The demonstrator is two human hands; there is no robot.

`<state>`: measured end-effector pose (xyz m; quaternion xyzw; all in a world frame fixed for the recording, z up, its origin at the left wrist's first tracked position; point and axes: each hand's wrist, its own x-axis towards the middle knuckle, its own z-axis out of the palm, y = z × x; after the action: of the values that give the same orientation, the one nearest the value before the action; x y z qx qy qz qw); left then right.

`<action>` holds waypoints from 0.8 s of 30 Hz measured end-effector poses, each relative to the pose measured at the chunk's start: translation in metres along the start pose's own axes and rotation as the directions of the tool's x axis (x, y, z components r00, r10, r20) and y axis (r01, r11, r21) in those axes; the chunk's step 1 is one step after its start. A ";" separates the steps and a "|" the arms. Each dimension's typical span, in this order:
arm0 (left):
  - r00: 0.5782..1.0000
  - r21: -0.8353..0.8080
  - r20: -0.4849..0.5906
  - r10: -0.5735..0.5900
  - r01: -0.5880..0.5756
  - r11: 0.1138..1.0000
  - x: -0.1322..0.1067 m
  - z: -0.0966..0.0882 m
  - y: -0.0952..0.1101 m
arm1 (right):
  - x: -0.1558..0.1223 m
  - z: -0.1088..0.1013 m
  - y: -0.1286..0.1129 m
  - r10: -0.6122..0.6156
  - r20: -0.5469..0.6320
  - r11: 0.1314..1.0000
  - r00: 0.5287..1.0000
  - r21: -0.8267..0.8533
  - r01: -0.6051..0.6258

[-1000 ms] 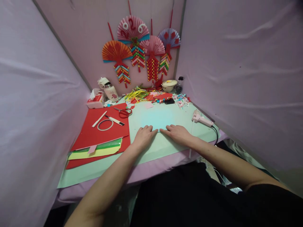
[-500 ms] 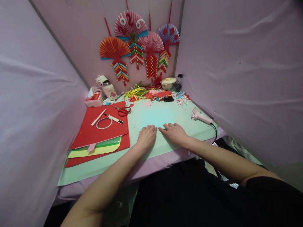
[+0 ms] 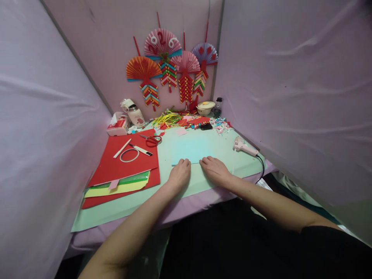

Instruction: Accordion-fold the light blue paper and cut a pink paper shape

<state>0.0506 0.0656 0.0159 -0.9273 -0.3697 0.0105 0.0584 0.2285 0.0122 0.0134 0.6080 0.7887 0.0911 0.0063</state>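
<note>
A light-blue sheet of paper (image 3: 192, 149) lies flat on the pale green table mat, with a narrow darker strip along its near edge that looks folded. My left hand (image 3: 180, 174) is closed at the left part of that edge, its fingers curled over the paper. At the right part of the same edge, my right hand (image 3: 215, 171) is closed too, with its fingertips on the paper. A short stretch of the edge shows between the two hands. Both thumbs are mostly hidden.
On the left, red sheets (image 3: 101, 166) carry scissors (image 3: 153, 141), a craft knife (image 3: 142, 150), a white pen (image 3: 122, 148) and a ring (image 3: 129, 155). A glue gun (image 3: 245, 147) lies right. Paper scraps (image 3: 168, 119), a bottle (image 3: 135, 115) and a lidded bowl (image 3: 205, 107) stand behind.
My hands have moved apart along the near edge of the blue paper, the right one shifting right. The folded edge now shows between them. The view has tilted slightly upward.
</note>
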 end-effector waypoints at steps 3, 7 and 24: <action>1.000 -0.015 0.000 -0.027 0.027 1.000 -0.002 -0.001 0.000 | -0.003 0.002 0.000 0.029 0.008 1.000 1.000 -0.003 -0.029; 0.997 -0.010 0.029 -0.078 0.079 0.997 -0.004 -0.001 -0.002 | -0.009 0.005 0.002 0.129 0.013 0.991 0.992 -0.039 -0.128; 0.972 0.032 0.016 -0.234 0.233 0.972 -0.018 -0.004 -0.002 | -0.020 0.009 0.013 0.246 0.025 0.969 0.969 -0.041 -0.245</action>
<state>0.0361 0.0539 0.0198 -0.8763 -0.4764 0.0182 0.0694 0.2475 -0.0023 0.0049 0.7020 0.7053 0.0970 0.0180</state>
